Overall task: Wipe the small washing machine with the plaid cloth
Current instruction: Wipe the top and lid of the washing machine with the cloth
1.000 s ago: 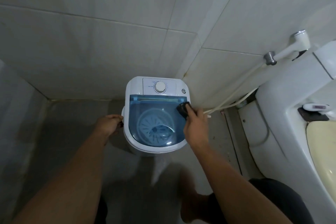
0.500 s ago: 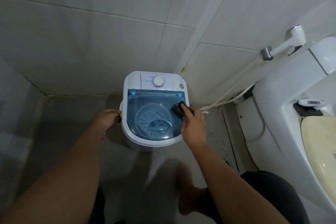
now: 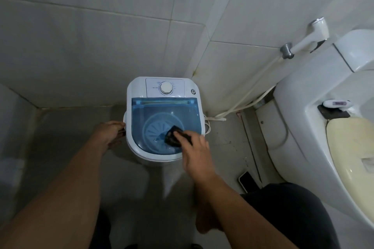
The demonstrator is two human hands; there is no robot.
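Now right hand [image 3: 199, 152] presses cloth [image 3: 175, 138] on lid [image 3: 162, 113]; panel print unreadable.

The plaid cloth [image 3: 173, 137] is a dark wad half covered by the right hand [image 3: 195, 150]; its pattern cannot be made out. Left of the washing machine [image 3: 139, 91], the left hand [image 3: 108, 133] blurs at the fingertips. The dial lettering is too small to read.

You look down into a dim tiled corner: pale wall tiles [image 3: 101, 36] fill the upper frame, grey floor [image 3: 66, 127] below. At right stands a white toilet [image 3: 303, 117], a bidet sprayer [image 3: 315, 32] mounted above.
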